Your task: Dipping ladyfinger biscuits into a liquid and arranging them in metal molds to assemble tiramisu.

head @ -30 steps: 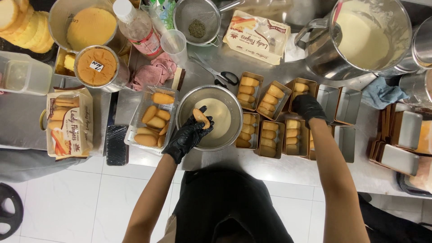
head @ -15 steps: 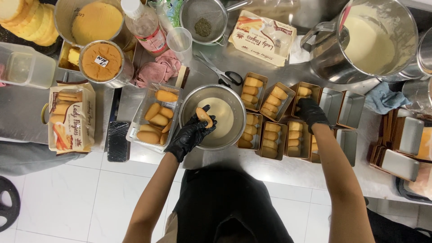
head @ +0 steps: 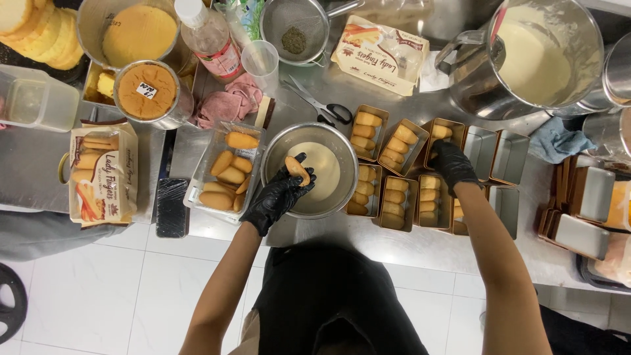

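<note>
Left hand: the black-gloved left hand (head: 279,194) pinches one sponge finger biscuit (head: 297,170) between thumb and fingertips, held just over the steel bowl (head: 276,154).
Right hand: the gloved right hand (head: 452,164) rests fingers-down on a gold foil tin (head: 439,135); whether it grips a biscuit there cannot be told.
Biscuit handling: it looks light, dry and brittle, likely to turn soft and crumbly once wetted; best taken by its long edges near the middle, with a gentle pinch.
Bowl: holds a pale liquid and sits touching the left wrist side, between the clear plastic tray (head: 204,171) of biscuits and the filled tins.
Tins: several already hold rows of biscuits; the tins further right stand empty.
Further out: scissors (head: 322,105), a pink cloth (head: 227,105), an opened biscuit packet (head: 102,174) and a large jug of cream (head: 526,56).
</note>
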